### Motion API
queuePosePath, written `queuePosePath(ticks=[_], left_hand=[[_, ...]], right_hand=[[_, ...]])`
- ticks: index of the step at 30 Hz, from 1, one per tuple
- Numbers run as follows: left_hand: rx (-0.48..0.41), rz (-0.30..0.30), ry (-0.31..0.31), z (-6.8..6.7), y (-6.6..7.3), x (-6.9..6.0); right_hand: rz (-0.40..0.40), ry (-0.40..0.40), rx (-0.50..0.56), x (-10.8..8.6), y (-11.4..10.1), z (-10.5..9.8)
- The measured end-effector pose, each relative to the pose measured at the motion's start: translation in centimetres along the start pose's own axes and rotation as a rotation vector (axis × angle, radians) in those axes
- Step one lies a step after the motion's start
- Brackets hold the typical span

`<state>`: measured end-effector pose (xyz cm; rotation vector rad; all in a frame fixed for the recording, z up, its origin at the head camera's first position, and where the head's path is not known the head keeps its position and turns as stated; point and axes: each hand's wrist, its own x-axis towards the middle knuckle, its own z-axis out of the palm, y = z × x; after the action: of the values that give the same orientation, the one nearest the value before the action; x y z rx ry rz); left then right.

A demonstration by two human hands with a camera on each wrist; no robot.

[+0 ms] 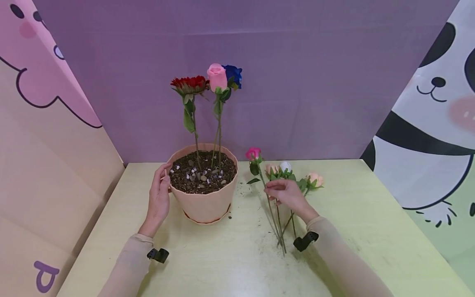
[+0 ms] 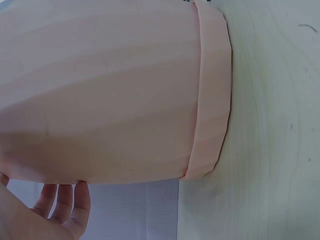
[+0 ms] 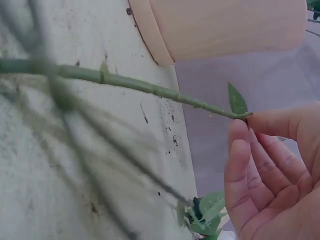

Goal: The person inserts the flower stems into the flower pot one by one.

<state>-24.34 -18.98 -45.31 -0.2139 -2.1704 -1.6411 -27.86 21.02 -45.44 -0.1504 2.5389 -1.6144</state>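
My left hand (image 1: 159, 202) rests against the left side of the pink pot (image 1: 204, 204), its fingers on the outer wall near the rim; in the left wrist view the fingertips (image 2: 82, 185) touch the pot wall (image 2: 110, 100). With thumb and fingertips my right hand (image 1: 291, 198) pinches the green stem (image 1: 270, 206) of a hot-pink rose (image 1: 254, 154). The right wrist view shows that stem (image 3: 150, 89) between thumb and fingers of the right hand (image 3: 270, 170). In the pot's soil (image 1: 185, 173) stand a red flower (image 1: 190, 85), a pink rose (image 1: 217, 77) and a blue rose (image 1: 233, 76).
Beside the right hand, a white rose (image 1: 285, 166) and peach roses (image 1: 314, 180) lie on the table (image 1: 230, 264), their stems crossing below. Soil crumbs are scattered around the pot and stems. A purple backdrop (image 1: 297, 82) stands behind the table, with cartoon-printed panels at both sides.
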Motion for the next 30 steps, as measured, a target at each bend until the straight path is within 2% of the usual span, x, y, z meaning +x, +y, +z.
queuePosePath(ticks=[30], left_hand=[[0.015,-0.003,0.003,0.1,-0.1,0.0]], right_hand=[[-0.088,0.120,0.180,0.5,-4.4,-2.6]])
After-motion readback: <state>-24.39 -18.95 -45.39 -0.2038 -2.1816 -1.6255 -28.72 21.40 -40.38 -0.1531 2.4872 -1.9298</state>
